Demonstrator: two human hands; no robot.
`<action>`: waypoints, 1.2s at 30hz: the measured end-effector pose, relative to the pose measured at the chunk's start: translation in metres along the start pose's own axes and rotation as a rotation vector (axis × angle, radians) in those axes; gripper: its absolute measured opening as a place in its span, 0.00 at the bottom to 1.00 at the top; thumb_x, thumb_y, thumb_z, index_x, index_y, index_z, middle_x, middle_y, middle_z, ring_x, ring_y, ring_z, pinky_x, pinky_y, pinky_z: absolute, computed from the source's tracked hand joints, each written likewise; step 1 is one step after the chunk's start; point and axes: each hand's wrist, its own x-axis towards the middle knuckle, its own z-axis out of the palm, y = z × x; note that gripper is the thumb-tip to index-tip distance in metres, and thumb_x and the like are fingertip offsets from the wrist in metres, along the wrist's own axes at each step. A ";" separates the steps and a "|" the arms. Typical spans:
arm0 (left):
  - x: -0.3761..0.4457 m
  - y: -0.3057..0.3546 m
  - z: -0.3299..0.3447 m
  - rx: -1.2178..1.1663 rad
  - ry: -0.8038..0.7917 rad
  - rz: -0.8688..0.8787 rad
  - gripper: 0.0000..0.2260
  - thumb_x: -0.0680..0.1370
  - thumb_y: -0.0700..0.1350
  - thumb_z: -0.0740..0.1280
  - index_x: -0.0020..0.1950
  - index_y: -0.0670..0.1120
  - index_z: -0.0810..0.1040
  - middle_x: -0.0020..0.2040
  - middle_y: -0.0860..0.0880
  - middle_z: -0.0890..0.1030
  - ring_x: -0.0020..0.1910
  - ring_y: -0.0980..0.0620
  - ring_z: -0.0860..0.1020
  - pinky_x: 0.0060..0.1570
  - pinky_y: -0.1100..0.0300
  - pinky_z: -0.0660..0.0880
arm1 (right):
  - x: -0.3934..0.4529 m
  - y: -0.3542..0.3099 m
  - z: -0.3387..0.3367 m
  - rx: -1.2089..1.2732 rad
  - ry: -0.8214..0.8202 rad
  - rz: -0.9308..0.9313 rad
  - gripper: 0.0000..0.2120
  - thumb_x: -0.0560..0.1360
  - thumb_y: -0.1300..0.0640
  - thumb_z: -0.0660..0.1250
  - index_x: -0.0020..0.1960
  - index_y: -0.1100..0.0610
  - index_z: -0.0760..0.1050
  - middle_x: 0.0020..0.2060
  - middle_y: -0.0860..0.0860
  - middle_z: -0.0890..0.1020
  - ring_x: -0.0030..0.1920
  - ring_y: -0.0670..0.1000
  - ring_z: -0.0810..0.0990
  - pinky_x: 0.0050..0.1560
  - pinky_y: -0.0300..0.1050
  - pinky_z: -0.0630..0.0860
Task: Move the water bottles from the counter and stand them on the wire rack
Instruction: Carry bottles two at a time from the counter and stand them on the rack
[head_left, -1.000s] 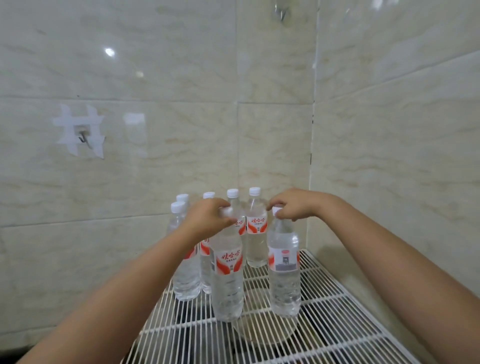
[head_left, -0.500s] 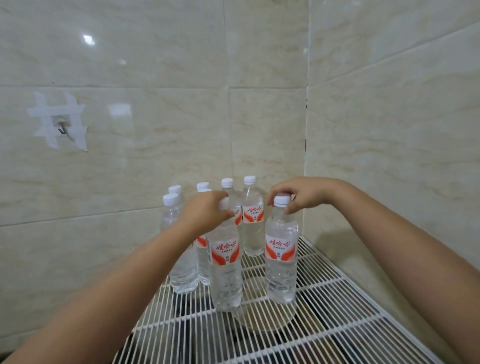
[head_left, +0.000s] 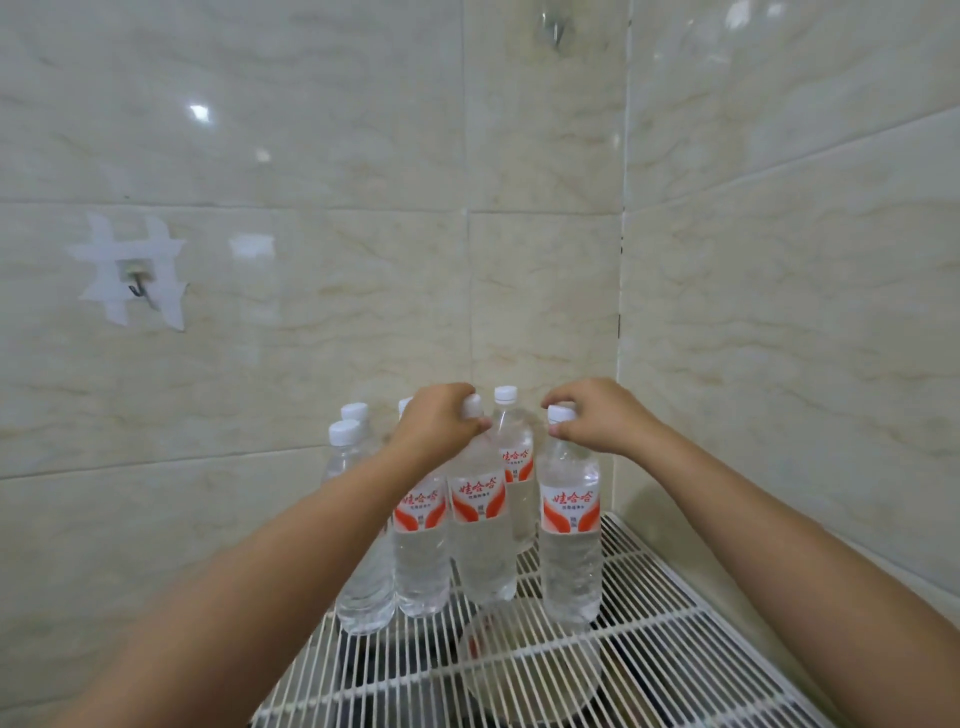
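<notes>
Bottles clustered at wire rack (head_left: 675, 639) back corner, left hand (head_left: 436, 423) gripping middle bottle (head_left: 480, 535) neck, right hand (head_left: 597, 415) pinching rightmost bottle (head_left: 570, 551) cap

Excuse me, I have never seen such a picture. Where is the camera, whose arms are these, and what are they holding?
There is no machine here. The camera sits on a person's head and looks forward and down, so the two bare arms reaching in are that person's own. In front is a white wire rack in a corner of beige tiled wall. On it stand several clear plastic water bottles with white caps and red-and-white labels. The left hand grips the top of the middle front bottle. The right hand pinches with its fingers the cap of the right front bottle. The other bottles, such as the leftmost bottle, stand untouched. A small metal hook is taped to the wall.
</notes>
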 end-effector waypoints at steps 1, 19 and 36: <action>0.026 0.002 -0.002 0.015 0.021 -0.002 0.17 0.73 0.47 0.68 0.59 0.41 0.74 0.58 0.42 0.79 0.56 0.44 0.75 0.51 0.56 0.71 | 0.028 0.002 -0.005 0.019 0.058 -0.013 0.19 0.72 0.57 0.67 0.62 0.55 0.73 0.63 0.53 0.76 0.63 0.54 0.73 0.61 0.46 0.69; 0.021 -0.005 0.015 0.323 -0.091 -0.001 0.13 0.76 0.48 0.63 0.53 0.38 0.72 0.55 0.41 0.77 0.54 0.44 0.76 0.48 0.57 0.69 | 0.047 -0.003 0.038 0.227 -0.041 -0.111 0.20 0.74 0.58 0.64 0.65 0.55 0.70 0.66 0.56 0.73 0.64 0.55 0.72 0.62 0.45 0.68; -0.092 -0.070 -0.034 0.463 0.209 0.032 0.12 0.75 0.39 0.60 0.56 0.38 0.77 0.57 0.39 0.79 0.58 0.41 0.75 0.52 0.48 0.74 | -0.020 -0.062 0.067 0.094 0.457 -0.476 0.10 0.64 0.68 0.66 0.45 0.67 0.80 0.47 0.65 0.82 0.52 0.66 0.79 0.57 0.64 0.72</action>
